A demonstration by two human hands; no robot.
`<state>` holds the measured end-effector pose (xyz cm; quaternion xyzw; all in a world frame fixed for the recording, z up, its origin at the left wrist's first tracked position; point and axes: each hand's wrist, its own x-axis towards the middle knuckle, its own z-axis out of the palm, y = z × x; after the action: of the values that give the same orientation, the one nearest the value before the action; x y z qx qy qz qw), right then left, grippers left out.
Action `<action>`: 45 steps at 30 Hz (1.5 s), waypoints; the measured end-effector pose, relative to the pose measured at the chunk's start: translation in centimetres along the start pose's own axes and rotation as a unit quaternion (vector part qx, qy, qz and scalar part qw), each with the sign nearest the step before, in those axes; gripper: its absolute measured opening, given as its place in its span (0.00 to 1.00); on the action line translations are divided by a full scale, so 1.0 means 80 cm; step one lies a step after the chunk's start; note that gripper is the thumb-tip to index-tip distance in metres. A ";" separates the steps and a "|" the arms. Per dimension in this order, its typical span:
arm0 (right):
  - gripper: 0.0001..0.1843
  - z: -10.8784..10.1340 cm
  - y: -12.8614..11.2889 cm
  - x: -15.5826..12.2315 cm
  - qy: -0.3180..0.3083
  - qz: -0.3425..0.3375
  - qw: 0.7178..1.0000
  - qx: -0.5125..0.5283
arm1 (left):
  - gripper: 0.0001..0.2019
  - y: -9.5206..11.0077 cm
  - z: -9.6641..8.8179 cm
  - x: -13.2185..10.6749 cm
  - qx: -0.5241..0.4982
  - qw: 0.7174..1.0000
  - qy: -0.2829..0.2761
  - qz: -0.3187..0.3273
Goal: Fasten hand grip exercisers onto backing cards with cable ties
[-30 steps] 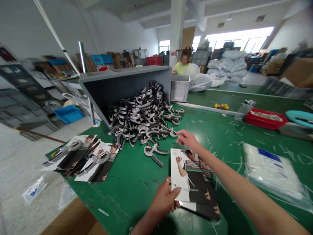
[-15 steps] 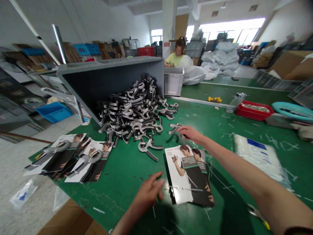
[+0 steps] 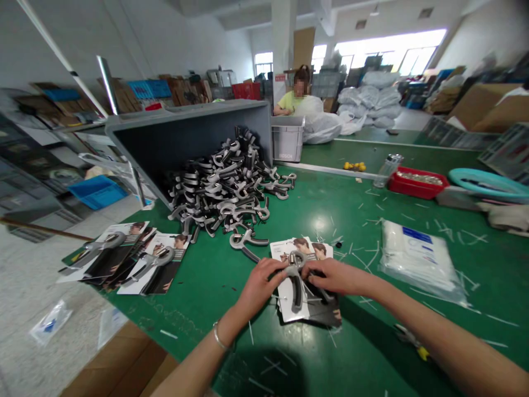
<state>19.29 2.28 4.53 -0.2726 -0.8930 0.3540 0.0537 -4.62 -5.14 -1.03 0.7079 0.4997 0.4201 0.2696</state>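
Observation:
A grey hand-grip exerciser (image 3: 294, 281) lies on a small stack of printed backing cards (image 3: 289, 300) on the green table (image 3: 355, 220). My left hand (image 3: 262, 282) pinches its left handle, and my right hand (image 3: 333, 275) holds its right side, fingers curled. Behind them a big heap of the same grey grippers (image 3: 225, 187) spills from a tipped grey bin (image 3: 182, 135). One loose gripper (image 3: 244, 242) lies just in front of the heap.
Finished cards with grippers attached (image 3: 124, 262) lie at the table's left edge. A pack of clear bags (image 3: 417, 253) sits to the right, a red tray (image 3: 417, 183) and a teal item (image 3: 487, 184) farther back. A person in yellow (image 3: 295, 99) works behind a grey crate (image 3: 287, 143).
My right hand drew back from the heap with a gripper and set it on the cards. My left hand came in and took hold of its other side.

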 end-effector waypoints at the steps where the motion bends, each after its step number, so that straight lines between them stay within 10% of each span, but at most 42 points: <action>1: 0.13 0.005 -0.001 -0.007 0.010 0.006 0.999 -0.032 | 0.11 0.001 0.002 -0.006 0.013 1.000 -0.010 0.004; 9: 0.13 0.044 -0.014 -0.050 0.144 0.004 0.986 -0.089 | 0.13 0.009 -0.011 0.027 0.100 0.993 -0.064 0.022; 18: 0.07 0.063 0.007 0.002 0.333 0.044 0.940 0.066 | 0.06 0.011 0.020 0.058 0.041 0.997 -0.059 0.010; 28: 0.11 0.065 0.017 -0.006 0.233 0.027 0.967 0.100 | 0.06 0.001 0.035 0.041 -0.048 0.999 0.007 -0.023; 45: 0.11 0.066 0.026 0.007 0.235 0.048 0.964 0.111 | 0.06 0.004 0.034 0.035 -0.019 1.000 0.002 -0.019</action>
<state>18.23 0.59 -0.82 -0.3834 -0.7962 0.3791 0.2746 -1.69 -2.50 -1.26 0.6922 0.5054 0.4256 0.2903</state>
